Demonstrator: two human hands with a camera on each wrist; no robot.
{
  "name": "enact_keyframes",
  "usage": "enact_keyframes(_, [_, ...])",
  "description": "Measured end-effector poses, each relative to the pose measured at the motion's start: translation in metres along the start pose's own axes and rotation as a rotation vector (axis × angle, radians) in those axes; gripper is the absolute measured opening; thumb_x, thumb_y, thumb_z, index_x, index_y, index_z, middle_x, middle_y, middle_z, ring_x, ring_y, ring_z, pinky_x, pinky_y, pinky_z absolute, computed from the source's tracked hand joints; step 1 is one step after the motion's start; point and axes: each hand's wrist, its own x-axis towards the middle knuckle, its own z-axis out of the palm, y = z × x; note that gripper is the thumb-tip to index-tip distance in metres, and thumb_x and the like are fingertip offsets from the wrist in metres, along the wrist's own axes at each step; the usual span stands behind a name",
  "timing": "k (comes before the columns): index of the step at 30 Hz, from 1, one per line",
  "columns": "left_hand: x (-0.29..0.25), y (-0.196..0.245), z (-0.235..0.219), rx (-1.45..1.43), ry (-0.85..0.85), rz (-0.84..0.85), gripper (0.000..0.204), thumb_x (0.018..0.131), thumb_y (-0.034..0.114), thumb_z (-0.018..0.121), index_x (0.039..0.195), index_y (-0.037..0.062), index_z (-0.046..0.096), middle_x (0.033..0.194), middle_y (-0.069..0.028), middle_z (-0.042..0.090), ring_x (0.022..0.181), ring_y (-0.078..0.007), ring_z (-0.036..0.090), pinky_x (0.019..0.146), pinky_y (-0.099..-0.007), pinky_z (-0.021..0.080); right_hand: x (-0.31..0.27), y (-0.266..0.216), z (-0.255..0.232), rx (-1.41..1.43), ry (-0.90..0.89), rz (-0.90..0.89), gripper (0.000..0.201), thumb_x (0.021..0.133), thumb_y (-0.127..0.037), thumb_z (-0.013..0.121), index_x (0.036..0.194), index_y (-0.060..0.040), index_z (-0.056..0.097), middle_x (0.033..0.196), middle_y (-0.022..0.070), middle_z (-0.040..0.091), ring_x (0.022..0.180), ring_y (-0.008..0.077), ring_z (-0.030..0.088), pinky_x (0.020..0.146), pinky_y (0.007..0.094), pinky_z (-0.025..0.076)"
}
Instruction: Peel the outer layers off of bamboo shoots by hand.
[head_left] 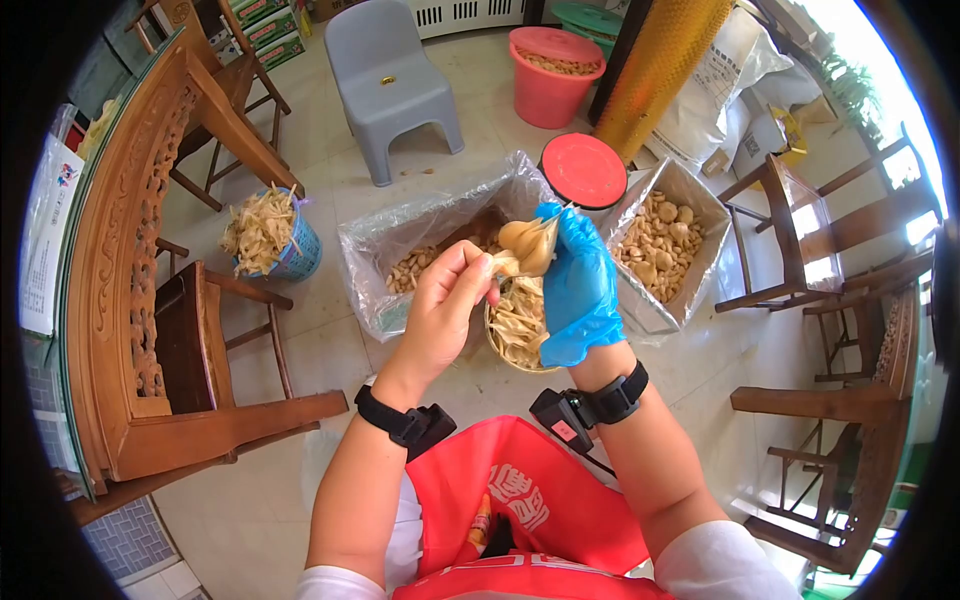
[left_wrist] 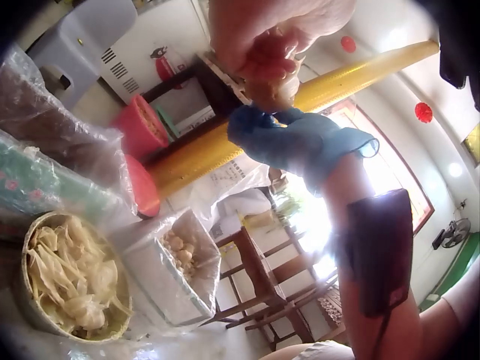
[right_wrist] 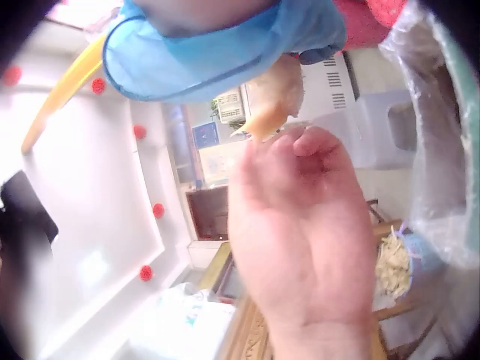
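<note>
A garlic bulb [head_left: 530, 245] with papery skin is held in the air between both hands. The right hand [head_left: 580, 285], in a blue plastic glove, grips its body from the right. Bare fingers of the left hand [head_left: 446, 305] pinch the skin and stem end at its left. In the left wrist view the bulb [left_wrist: 271, 94] touches the blue glove [left_wrist: 300, 142]; in the right wrist view the bulb [right_wrist: 276, 94] shows below the glove. Under the hands stands a round container of peeled skins [head_left: 518, 325].
A plastic-lined box [head_left: 365, 235] with cloves lies behind the hands, and another lined box [head_left: 690, 285] of garlic stands right. A red lid [head_left: 585, 170], a pink bucket [head_left: 545, 95], a grey chair [head_left: 395, 95] and a blue basket of skins [head_left: 300, 255] surround them.
</note>
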Motion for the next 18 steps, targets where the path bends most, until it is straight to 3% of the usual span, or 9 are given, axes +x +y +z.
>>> enact_keyframes(2, [0.000,0.001,-0.001,0.016,-0.021,-0.014,0.022,0.097,0.021,0.044,0.080,0.0075,0.047,0.075,0.0010,0.049,0.071,-0.0056,0.045,0.069,-0.0216,0.039,-0.003,-0.008,0.010,-0.054,0.022,-0.086,0.023,0.094,-0.025,0.050,0.104,-0.0045,0.056,0.101,0.0051,0.060,0.093,0.0174,0.058,0.088,0.0320,0.044])
enact_keyframes(5, [0.000,0.002,-0.002,-0.046,0.008,-0.061,0.024,0.096,0.025,0.044,0.080,0.0075,0.047,0.074,0.0009,0.048,0.069,-0.0061,0.044,0.070,-0.0232,0.040,-0.003,-0.015,0.017,-0.355,-0.107,-0.278,0.021,0.096,-0.023,0.048,0.101,-0.0038,0.056,0.095,0.0029,0.058,0.085,0.0109,0.054,0.079,0.0268,0.045])
enact_keyframes(8, [-0.001,0.005,-0.004,-0.042,0.028,-0.160,0.029,0.095,0.032,0.045,0.079,0.0075,0.047,0.072,0.0003,0.049,0.069,-0.0075,0.048,0.067,-0.0243,0.043,-0.006,-0.010,0.019,-0.372,-0.238,-0.240,0.020,0.096,-0.022,0.048,0.100,-0.0042,0.055,0.096,0.0027,0.058,0.085,0.0098,0.053,0.079,0.0258,0.044])
enact_keyframes(10, [-0.002,0.011,0.004,0.016,0.145,-0.338,0.030,0.093,0.033,0.047,0.083,0.0058,0.051,0.076,-0.0026,0.055,0.072,-0.0103,0.055,0.062,-0.0248,0.046,-0.005,-0.006,0.015,-0.346,-0.248,-0.205,0.018,0.096,-0.021,0.048,0.100,-0.0038,0.054,0.097,0.0026,0.059,0.084,0.0088,0.052,0.078,0.0252,0.044])
enact_keyframes(12, [-0.003,0.012,0.005,0.108,0.103,-0.375,0.030,0.093,0.033,0.048,0.088,0.0042,0.053,0.081,-0.0052,0.058,0.075,-0.0119,0.058,0.060,-0.0253,0.047,-0.002,-0.005,0.011,-0.313,-0.306,-0.090,0.017,0.096,-0.018,0.049,0.101,-0.0028,0.053,0.097,0.0040,0.059,0.085,0.0098,0.053,0.078,0.0260,0.045])
enact_keyframes(14, [-0.003,0.012,0.003,0.198,0.063,-0.409,0.030,0.092,0.032,0.048,0.092,0.0026,0.055,0.086,-0.0078,0.061,0.078,-0.0135,0.060,0.058,-0.0257,0.048,-0.004,-0.005,0.015,-0.446,-0.312,-0.141,0.016,0.095,-0.016,0.049,0.100,-0.0017,0.053,0.095,0.0046,0.059,0.085,0.0108,0.053,0.079,0.0266,0.045])
enact_keyframes(18, [-0.003,0.009,-0.004,0.093,-0.003,-0.455,0.034,0.091,0.031,0.049,0.101,-0.0007,0.056,0.092,-0.0120,0.063,0.078,-0.0165,0.062,0.063,-0.0287,0.051,-0.009,0.003,0.019,-0.662,-0.389,-0.262,0.014,0.093,-0.011,0.050,0.099,0.0012,0.054,0.093,0.0073,0.060,0.085,0.0142,0.055,0.079,0.0285,0.046])
